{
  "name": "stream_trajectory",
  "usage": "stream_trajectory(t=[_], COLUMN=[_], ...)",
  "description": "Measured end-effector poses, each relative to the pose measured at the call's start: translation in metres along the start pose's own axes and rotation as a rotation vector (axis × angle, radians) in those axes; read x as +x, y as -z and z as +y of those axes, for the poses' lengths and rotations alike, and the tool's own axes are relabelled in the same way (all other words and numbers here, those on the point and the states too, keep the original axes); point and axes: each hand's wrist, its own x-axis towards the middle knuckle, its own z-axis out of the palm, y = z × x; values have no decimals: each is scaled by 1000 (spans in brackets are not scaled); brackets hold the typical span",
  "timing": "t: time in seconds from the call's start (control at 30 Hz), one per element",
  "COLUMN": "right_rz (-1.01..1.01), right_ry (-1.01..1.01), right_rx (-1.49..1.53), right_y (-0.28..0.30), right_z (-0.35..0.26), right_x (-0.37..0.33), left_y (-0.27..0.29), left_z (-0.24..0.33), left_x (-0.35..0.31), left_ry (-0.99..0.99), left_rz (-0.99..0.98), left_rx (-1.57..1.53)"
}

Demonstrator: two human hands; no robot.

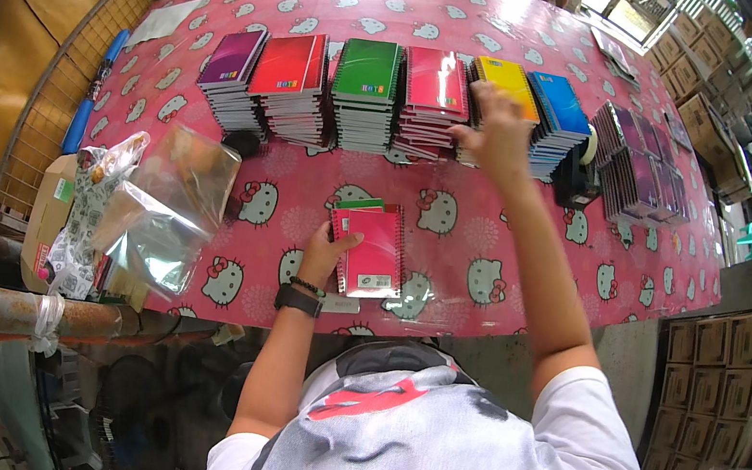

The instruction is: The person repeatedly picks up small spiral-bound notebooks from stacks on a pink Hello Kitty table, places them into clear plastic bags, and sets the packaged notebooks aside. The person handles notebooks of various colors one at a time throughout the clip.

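Note:
My left hand [328,257] is closed on a small bundle of spiral notebooks [375,252], pink on top with the edges of a green and a red one showing behind. My right hand [498,132] reaches over the front of the yellow notebook stack [506,79], thumb apart from the fingers and nothing visible in it. Beside that stack stand a pink stack [436,79] and a blue stack [561,102]. Further left are green [368,68], red [289,62] and purple [232,56] stacks. My right hand hides part of the yellow stack's front.
Bundled purple notebooks [644,168] stand at the right, near a black tape dispenser [580,183]. Clear plastic sleeves [166,223] lie at the left on the pink patterned tablecloth [446,289]. Cardboard boxes [709,382] are piled at the right, below table level.

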Motion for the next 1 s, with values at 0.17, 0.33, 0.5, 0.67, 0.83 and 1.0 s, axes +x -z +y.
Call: stream_trajectory(t=[0.17, 0.33, 0.5, 0.67, 0.83, 1.0], right_rz=[-121, -254, -415, -258, 138, -305], right_ry=[50, 177, 304, 26, -279, -828], right_rx=[-260, -404, -254, 19, 823, 1777], right_y=[-8, -9, 5, 20, 54, 25], right_z=[71, 60, 68, 89, 65, -25], right_x=[-5, 6, 29, 36, -3, -83], left_y=[-5, -5, -5, -8, -1, 3], left_z=[0, 2, 3, 1, -3, -4], left_x=[2, -1, -3, 2, 2, 5], left_ry=[-40, -51, -51, -58, -29, 56], left_rz=[-49, -38, -27, -62, -10, -68], left_rx=[15, 25, 18, 25, 105, -331])
